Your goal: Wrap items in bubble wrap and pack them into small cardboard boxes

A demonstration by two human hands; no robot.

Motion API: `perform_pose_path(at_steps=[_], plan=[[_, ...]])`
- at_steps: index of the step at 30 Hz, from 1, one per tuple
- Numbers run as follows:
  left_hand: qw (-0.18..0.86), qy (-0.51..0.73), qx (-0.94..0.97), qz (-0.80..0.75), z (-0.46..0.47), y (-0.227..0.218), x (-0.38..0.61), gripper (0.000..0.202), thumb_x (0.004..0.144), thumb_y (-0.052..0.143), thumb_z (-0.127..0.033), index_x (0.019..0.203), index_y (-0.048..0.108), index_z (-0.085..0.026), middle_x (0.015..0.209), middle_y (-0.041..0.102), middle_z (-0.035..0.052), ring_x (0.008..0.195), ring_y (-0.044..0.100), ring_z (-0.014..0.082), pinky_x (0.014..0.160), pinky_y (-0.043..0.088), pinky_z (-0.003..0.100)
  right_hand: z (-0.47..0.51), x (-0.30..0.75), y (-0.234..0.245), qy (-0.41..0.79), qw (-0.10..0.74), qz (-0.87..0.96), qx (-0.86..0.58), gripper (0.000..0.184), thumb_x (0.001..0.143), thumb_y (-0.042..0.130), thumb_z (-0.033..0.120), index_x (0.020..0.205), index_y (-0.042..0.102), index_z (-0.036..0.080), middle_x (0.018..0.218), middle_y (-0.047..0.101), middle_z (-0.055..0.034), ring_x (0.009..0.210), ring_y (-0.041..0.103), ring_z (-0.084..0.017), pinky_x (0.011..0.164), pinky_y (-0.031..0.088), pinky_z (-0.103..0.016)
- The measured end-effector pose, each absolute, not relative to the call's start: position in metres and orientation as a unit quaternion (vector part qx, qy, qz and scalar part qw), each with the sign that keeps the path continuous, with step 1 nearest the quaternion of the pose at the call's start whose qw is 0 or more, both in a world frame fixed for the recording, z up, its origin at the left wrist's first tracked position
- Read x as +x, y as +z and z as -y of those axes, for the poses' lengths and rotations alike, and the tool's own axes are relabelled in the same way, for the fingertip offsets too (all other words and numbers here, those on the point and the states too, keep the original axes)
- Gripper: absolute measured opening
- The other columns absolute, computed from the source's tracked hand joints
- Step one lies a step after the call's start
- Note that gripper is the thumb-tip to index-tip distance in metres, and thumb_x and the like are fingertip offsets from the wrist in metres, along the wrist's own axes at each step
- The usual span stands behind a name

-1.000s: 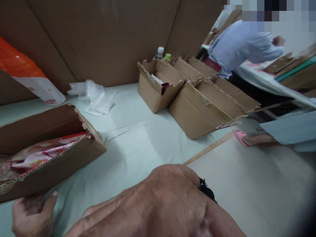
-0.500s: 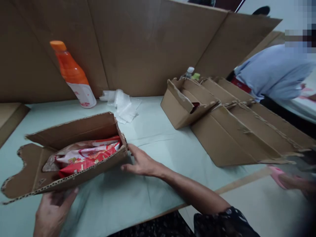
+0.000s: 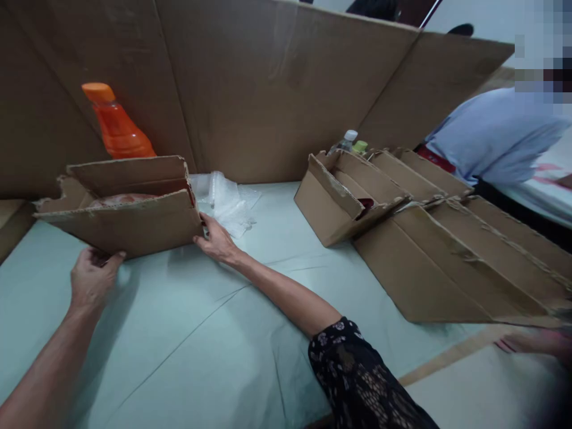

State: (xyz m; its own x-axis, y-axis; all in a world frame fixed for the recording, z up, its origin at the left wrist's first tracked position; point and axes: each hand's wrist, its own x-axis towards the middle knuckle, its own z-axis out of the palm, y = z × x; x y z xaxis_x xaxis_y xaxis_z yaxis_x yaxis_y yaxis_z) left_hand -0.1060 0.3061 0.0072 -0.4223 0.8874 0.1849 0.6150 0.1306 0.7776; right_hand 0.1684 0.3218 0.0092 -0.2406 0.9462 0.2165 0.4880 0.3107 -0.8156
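Observation:
An open-topped cardboard box [image 3: 138,226] is at the left, its front wall facing me. My left hand [image 3: 95,274] grips its lower front edge from below, fingertips hidden under the box. At the box's right end, my right hand [image 3: 217,238] holds the corner between thumb and fingers. Only a sliver of the packages inside [image 3: 123,199] shows above the front wall. Behind the box stands a bottle with an orange cap and orange contents [image 3: 123,131], its lower part hidden. Crumpled clear plastic [image 3: 227,205] lies just beyond my right hand.
Several open cardboard boxes [image 3: 429,262] stand in a group at the right, with bottle tops [image 3: 351,138] behind them. A tall cardboard panel [image 3: 277,89] borders the table's [image 3: 201,333] back. A person in a light blue top [image 3: 487,137] bends over at the far right.
Both hands have moved the box away from me, toward the back panel and bottle. Its front wall now hides most of the red packages, and the box covers the bottle's label.

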Motion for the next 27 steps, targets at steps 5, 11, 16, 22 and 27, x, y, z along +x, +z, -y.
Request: perform_pose_path(at_steps=[5, 11, 16, 22, 27], plan=[[0.235, 0.487, 0.423, -0.727, -0.303, -0.013, -0.099, 0.053, 0.067, 0.073, -0.022, 0.115, 0.051, -0.017, 0.102, 0.067, 0.0030, 0.095, 0.067, 0.0171, 0.102, 0.054, 0.044, -0.321, 0.219, -0.003, 0.190, 0.394, 0.722, -0.535, 0.047, 0.089, 0.062, 0.024, 0.136, 0.060, 0.020, 0.153, 0.053, -0.0124, 0.143, 0.047, -0.027, 0.122, 0.033, -0.048], [0.276, 0.532, 0.387, -0.701, -0.271, -0.025, -0.094, 0.065, 0.069, 0.071, -0.027, 0.129, 0.046, -0.019, 0.127, 0.065, 0.0112, 0.117, 0.066, 0.0228, 0.113, 0.046, 0.052, -0.350, 0.267, 0.002, 0.233, 0.378, 0.603, -0.663, 0.068, 0.080, 0.073, 0.030, 0.143, 0.053, 0.017, 0.129, 0.066, -0.0146, 0.122, 0.059, -0.033, 0.110, 0.041, -0.054], [0.327, 0.504, 0.418, -0.681, -0.229, -0.025, -0.073, 0.065, 0.071, 0.072, -0.034, 0.132, 0.051, -0.019, 0.133, 0.064, 0.0146, 0.125, 0.063, 0.0288, 0.116, 0.043, 0.055, -0.316, 0.256, 0.009, 0.349, 0.441, 0.592, -0.577, 0.055, 0.083, 0.066, 0.028, 0.137, 0.056, 0.019, 0.075, 0.056, 0.0043, 0.071, 0.056, -0.015, 0.074, 0.049, -0.029], [0.213, 0.350, 0.720, -0.561, -0.139, -0.024, -0.023, 0.058, 0.089, 0.064, -0.037, 0.144, 0.051, -0.026, 0.149, 0.053, 0.0151, 0.138, 0.053, 0.0337, 0.114, 0.046, 0.058, -0.186, 0.261, 0.008, 0.616, 0.498, 0.380, -0.478, 0.086, 0.077, 0.077, 0.037, 0.150, 0.037, 0.019, 0.067, 0.052, 0.0090, 0.057, 0.048, -0.010, 0.058, 0.038, -0.022], [0.102, 0.329, 0.852, -0.394, -0.102, -0.017, 0.017, 0.062, 0.090, 0.058, -0.011, 0.149, 0.046, -0.025, 0.155, 0.047, 0.0182, 0.146, 0.045, 0.0347, 0.110, 0.049, 0.054, -0.106, 0.252, 0.004, 0.694, 0.472, 0.259, -0.478, 0.088, 0.069, 0.086, 0.037, 0.144, 0.042, 0.021, 0.073, 0.060, 0.0062, 0.060, 0.054, -0.011, 0.057, 0.039, -0.022]])
